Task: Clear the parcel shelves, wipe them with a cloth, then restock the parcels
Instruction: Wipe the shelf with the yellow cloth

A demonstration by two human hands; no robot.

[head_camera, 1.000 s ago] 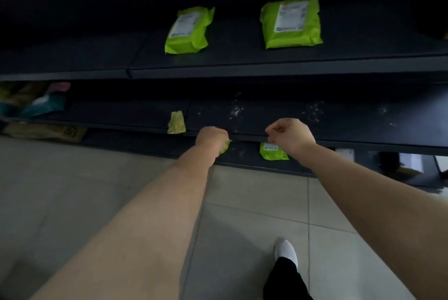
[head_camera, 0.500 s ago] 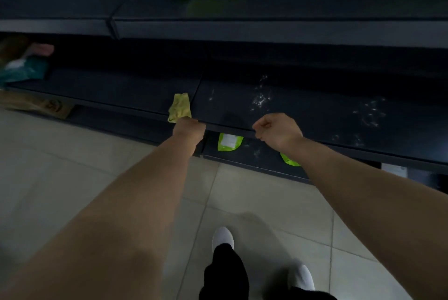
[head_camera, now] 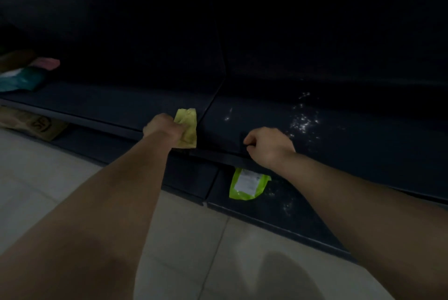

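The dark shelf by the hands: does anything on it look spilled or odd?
Yes: white specks lie scattered on the shelf just right of the right hand, away from the cloth, like spilled powder or dust.

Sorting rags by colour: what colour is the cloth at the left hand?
The cloth is yellow; head view.

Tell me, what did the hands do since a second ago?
The left hand moved left to the yellow cloth on the shelf edge and now grips it. The right hand stayed curled at the shelf front; white specks remain.
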